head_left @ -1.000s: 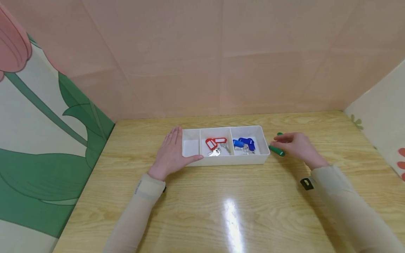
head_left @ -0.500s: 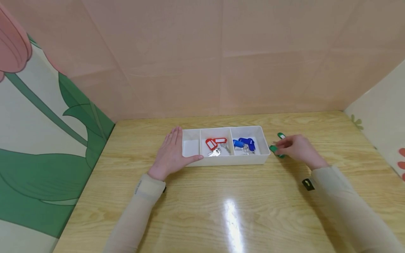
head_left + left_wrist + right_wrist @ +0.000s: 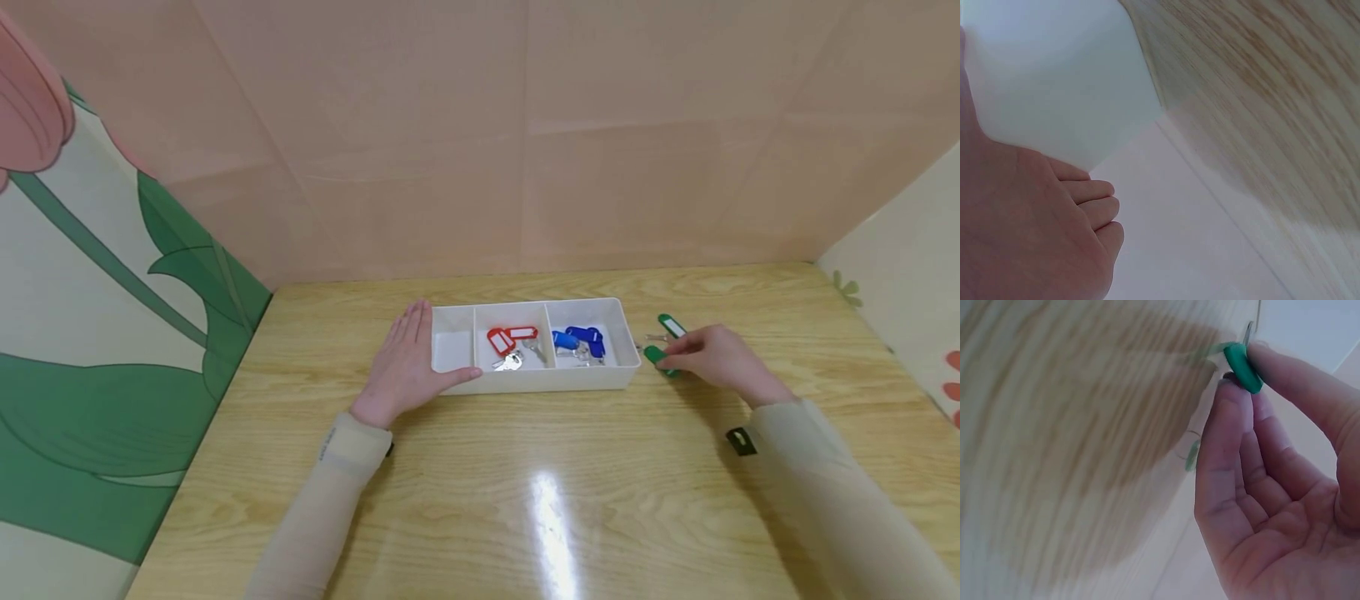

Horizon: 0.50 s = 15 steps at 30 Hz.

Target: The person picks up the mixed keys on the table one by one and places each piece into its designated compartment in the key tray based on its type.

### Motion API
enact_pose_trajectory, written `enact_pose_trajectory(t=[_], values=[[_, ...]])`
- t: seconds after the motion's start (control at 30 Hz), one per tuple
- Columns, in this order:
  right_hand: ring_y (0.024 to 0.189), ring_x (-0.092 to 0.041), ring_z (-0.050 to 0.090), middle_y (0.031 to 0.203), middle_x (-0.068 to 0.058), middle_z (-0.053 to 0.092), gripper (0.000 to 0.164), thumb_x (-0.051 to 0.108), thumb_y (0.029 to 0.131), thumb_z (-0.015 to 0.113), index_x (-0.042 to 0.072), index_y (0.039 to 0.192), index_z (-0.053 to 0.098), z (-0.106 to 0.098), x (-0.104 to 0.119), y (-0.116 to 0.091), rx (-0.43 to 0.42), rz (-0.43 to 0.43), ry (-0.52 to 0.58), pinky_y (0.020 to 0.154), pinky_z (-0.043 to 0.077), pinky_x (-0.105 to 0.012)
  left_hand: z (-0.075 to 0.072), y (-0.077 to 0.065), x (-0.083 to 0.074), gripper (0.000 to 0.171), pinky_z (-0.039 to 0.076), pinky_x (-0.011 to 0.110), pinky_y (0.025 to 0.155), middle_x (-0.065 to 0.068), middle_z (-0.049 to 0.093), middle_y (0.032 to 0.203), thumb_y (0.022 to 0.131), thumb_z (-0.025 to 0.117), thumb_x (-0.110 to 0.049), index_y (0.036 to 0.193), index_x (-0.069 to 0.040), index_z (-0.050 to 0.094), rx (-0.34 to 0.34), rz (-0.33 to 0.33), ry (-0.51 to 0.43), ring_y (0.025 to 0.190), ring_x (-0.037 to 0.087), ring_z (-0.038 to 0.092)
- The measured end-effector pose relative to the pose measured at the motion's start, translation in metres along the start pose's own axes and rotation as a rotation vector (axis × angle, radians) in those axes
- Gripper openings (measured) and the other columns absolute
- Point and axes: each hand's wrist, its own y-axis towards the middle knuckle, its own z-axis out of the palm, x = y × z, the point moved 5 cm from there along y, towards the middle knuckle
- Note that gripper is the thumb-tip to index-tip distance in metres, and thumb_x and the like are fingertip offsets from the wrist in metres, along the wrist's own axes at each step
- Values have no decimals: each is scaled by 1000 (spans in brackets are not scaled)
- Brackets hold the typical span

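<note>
My left hand rests against the left end of a white three-compartment tray, fingers straight and thumb along the front rim. In the left wrist view its fingers lie by the tray's wall. To the right of the tray, my right hand pinches a green key tag between thumb and fingertips, just above the table. In the right wrist view the green key tag is seen edge-on. Another green key tag with a white label lies just behind, partly hidden by the fingers.
Red key tags with keys lie in the tray's middle compartment. The right compartment holds blue key tags with keys. The left compartment's white floor shows bare. A pink wall rises behind the wooden table.
My right hand has shifted slightly right and toward me; the green key tag it pinches has turned. More of the other green key tag shows. My left hand and the tray have stayed put.
</note>
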Motion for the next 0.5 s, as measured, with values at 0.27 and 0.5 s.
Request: enact_pose_trajectory(t=[0.27,0.5], values=[[83,-23,61,99,-8,73,37,35,91,78,1,107,76,-6,0,-5,-32,-34,19,66,49,-31,0,0,0,135,6,41,124,21,9,168,77,43,-94,160,5,5,-6,5,0,154,32,8],[79,-21,64,95,-9,74,36,27,93,77,-3,111,74,-11,2,-6,-69,-60,73,61,52,-27,2,1,1,135,5,39,124,19,7,168,77,40,-95,161,4,3,5,-4,-1,154,29,5]])
